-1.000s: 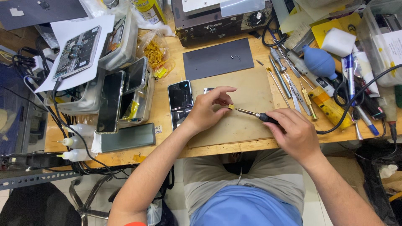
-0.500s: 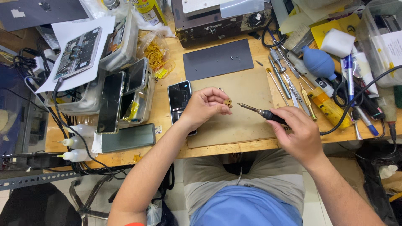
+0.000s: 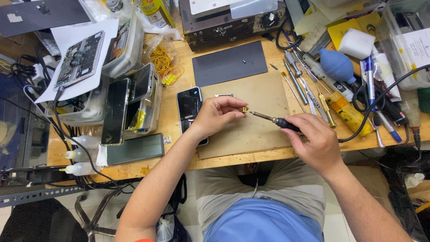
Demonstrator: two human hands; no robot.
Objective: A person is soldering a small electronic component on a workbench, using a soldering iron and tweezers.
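Left hand is pinching a tiny gold-coloured part between thumb and fingers, just above the tan mat on the worktop. Right hand is gripping, fingers closed, a slim black-handled metal-tipped tool, tip just beside the part. Judgement: steadying both wrists on the mat is helping; part is small, hard, easily dropped. Black glossy phone is lying beside the left wrist.

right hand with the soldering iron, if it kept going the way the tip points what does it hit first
Probably the small brass part pinched in the left hand; the right hand aims the soldering iron leftward at it, though depth is unclear.
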